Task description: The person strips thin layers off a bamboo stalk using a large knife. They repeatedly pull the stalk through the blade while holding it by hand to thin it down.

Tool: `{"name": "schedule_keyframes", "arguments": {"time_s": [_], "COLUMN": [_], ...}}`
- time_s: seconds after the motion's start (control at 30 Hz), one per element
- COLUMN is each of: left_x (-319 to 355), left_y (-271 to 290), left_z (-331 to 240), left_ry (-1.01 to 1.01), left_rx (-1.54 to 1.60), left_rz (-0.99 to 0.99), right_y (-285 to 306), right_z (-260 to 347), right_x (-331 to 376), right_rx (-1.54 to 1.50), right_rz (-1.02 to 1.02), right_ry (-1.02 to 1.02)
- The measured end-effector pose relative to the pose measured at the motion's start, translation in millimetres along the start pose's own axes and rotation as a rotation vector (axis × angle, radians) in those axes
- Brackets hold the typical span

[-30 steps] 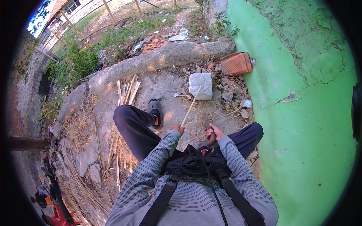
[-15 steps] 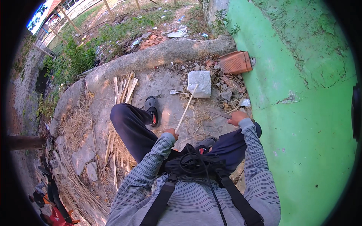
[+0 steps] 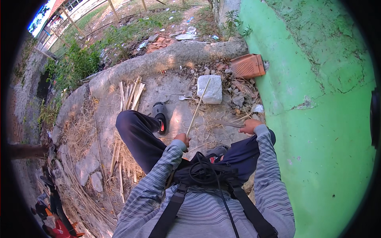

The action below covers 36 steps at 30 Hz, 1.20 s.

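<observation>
Here, centre of frame:
Left hand (image 3: 183, 139): clenched round the thin bamboo strip (image 3: 197, 107), which slants up toward the white stone block (image 3: 210, 89).
Right hand (image 3: 250, 126): grasping a dark blade (image 3: 226, 123), centre-right.
Technique: keep the strip steady and cut away from the legs.

one head view, looking steeply down from close above the seated person's chest and legs.

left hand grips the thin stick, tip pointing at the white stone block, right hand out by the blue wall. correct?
Not quite: the wall is green, not blue, as the head view shows. The rest holds: the left hand grips the thin stick, its tip toward the white stone block, and the right hand is beside the wall.
</observation>
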<state>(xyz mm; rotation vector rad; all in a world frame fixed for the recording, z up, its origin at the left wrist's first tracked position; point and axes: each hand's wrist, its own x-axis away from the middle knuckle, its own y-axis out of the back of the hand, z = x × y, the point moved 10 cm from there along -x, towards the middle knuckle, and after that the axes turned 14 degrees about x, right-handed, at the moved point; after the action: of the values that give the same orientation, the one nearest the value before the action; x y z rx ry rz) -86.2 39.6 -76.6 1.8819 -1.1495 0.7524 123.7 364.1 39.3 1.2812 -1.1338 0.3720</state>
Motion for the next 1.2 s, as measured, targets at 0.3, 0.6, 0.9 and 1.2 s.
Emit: {"name": "schedule_keyframes", "arguments": {"time_s": [0.3, 0.6, 0.9, 1.2], "left_x": [-13.3, 15.8, -10.3, 18.5], "left_y": [-3.8, 6.5, -6.9, -19.8], "left_z": [-0.2, -36.3, -13.8, 0.5], "left_ry": [-0.225, -0.342, -0.37, -0.239], "left_rx": [-0.059, 0.035, 0.165, -0.035], "left_rz": [-0.22, -0.257, -0.26, -0.167], "right_y": [1.8, -23.5, -28.7, -44.0], "right_z": [62.4, 121.3, 172.3, 176.3], "right_x": [7.6, 9.5, -7.6, -4.4], "right_rx": [-0.583, -0.803, -0.8, -0.782], "right_rz": [-0.554, -0.64, -0.668, -0.702], "right_ry": [-0.016, 0.153, 0.255, 0.319]}}
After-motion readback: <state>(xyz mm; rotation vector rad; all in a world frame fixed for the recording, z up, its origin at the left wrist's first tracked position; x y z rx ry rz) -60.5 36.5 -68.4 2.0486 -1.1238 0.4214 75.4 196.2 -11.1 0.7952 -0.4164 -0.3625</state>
